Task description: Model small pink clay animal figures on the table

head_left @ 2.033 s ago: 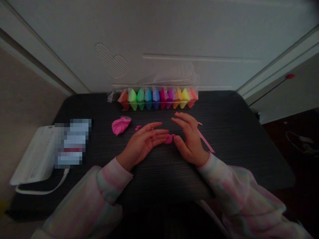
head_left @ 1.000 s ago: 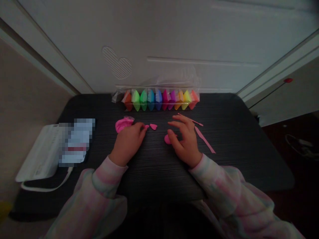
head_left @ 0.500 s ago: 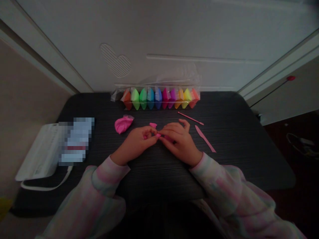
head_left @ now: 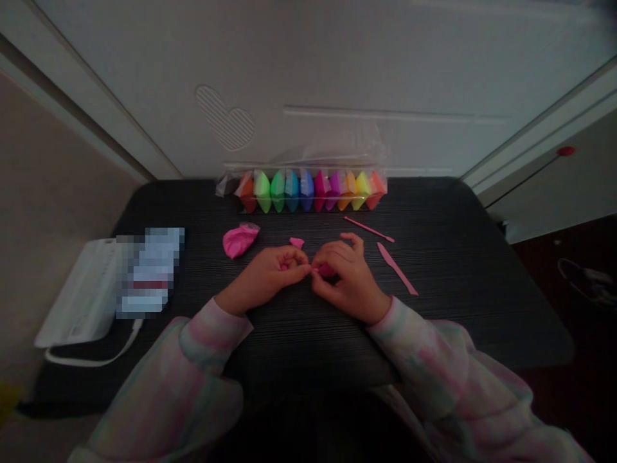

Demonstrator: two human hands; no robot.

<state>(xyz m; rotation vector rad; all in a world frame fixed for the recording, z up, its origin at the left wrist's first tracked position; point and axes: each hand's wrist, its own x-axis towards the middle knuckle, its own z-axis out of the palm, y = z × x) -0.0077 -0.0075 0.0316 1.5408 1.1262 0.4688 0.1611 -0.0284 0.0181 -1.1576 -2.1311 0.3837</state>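
Observation:
My left hand (head_left: 265, 275) is closed, thumb and index fingertip pinched together, with a bit of pink clay showing in its curled fingers. Close beside it my right hand (head_left: 351, 278) also pinches, its fingers curled around a lump of pink modelling clay (head_left: 326, 269). The fingertips of both hands nearly meet over the table, and the clay between them is mostly hidden. Just behind my left fingers lies a small pink clay piece (head_left: 296, 242). A larger pink clay lump in a clear wrapper (head_left: 240, 241) rests behind my left hand.
Along the back of the black table (head_left: 308, 347) stands a clear pack of coloured clay (head_left: 307, 191). A thin pink stick tool (head_left: 369, 229) and a pink plastic knife (head_left: 397, 269) lie at right. A phone (head_left: 152, 273) and white cabled device (head_left: 80, 292) sit at left.
The fingertips have drawn slightly apart, and the pink bit between them shows less. My right hand has opened its curl a little, baring more of the clay lump inside.

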